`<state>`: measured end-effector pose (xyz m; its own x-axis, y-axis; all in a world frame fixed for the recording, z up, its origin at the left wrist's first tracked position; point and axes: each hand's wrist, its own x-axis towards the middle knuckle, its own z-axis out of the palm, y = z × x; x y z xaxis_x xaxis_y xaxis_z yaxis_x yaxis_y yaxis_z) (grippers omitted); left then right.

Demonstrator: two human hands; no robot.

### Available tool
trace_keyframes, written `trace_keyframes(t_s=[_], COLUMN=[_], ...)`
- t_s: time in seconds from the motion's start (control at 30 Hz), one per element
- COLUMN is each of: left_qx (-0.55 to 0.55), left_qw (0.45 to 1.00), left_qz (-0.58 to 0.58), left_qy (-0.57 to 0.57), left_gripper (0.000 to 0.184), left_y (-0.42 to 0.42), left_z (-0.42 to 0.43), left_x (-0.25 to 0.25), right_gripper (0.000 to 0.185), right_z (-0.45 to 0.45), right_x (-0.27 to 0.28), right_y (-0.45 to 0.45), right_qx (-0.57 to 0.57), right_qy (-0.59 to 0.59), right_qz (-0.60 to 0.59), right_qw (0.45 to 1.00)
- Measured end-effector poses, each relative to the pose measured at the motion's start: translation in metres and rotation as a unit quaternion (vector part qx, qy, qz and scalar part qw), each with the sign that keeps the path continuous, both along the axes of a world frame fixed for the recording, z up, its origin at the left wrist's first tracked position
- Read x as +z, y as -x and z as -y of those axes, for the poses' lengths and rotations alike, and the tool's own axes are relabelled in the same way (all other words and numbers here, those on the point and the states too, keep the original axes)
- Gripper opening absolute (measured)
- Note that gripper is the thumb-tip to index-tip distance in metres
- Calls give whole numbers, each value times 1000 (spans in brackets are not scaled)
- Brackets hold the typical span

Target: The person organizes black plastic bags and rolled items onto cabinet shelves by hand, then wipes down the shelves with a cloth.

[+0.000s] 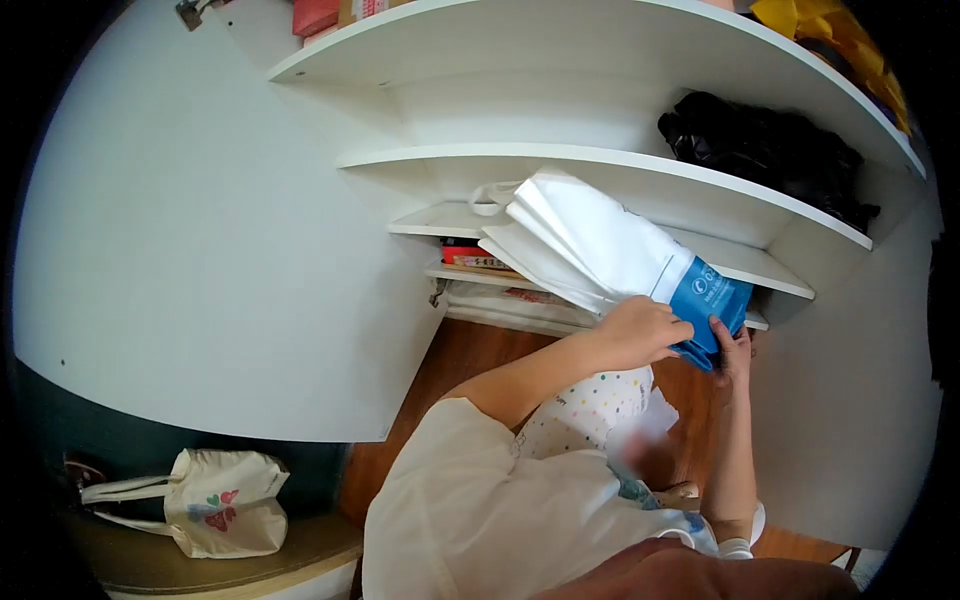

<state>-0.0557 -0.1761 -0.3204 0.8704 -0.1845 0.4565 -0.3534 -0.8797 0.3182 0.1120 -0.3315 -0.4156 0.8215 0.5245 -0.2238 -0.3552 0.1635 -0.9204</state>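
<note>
A white bag with a blue printed end [600, 235] is held up in front of the cabinet shelves, flattened and folded lengthwise, its white handle loop at the far left end. My left hand [643, 333] is closed at the near edge of the bag, where white meets blue, with its fingers curled. At the blue end, my right hand [733, 352] grips the bag, thumb on top and the other fingers mostly hidden beneath it.
A black plastic bag [765, 150] lies on a shelf at upper right, and a yellow item [835, 35] sits above it. Red boxes [475, 255] stand on a lower shelf. The white cabinet door [210, 230] hangs open at left, with a cream tote bag [228, 503] below.
</note>
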Motion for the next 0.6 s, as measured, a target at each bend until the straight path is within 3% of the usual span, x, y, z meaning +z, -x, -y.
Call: trace_keyframes(t_s=[0.13,0.2,0.23,0.27,0.33,0.43,0.47,0.53,0.6], left_qx=[20,66,61,113,169,160,136,149,168], left_qw=[999,977,976,960,932,945,961,966,969], left_qz=[6,202,211,255,318,283,241,203,139], left_qy=[-30,5,-7,-17,-45,-37,-22,-62,-113], left_gripper=[30,30,30,28,22,29,46,55,80], left_y=[7,8,10,17,27,32,38,52,60], left_z=[-6,-7,-8,-10,-13,-12,-10,-5,-3], left_x=[17,25,26,23,12,0,-2,1,-3], right_gripper=[56,54,53,53,45,37,37,32,31], right_z=[5,18,19,22,31,35,35,34,30], right_x=[6,2,5,10,31,26,30,48,75], right_y=[13,11,10,12,26,29,30,42,59], right_qx=[-37,-35,-33,-37,-50,-42,-42,20,31], right_qy=[-26,-10,10,-2,52,-23,-32,-105,-80], right_qz=[126,156,184,191,71,14,19,-82,-92], right_qw=[991,987,982,981,995,999,998,991,992])
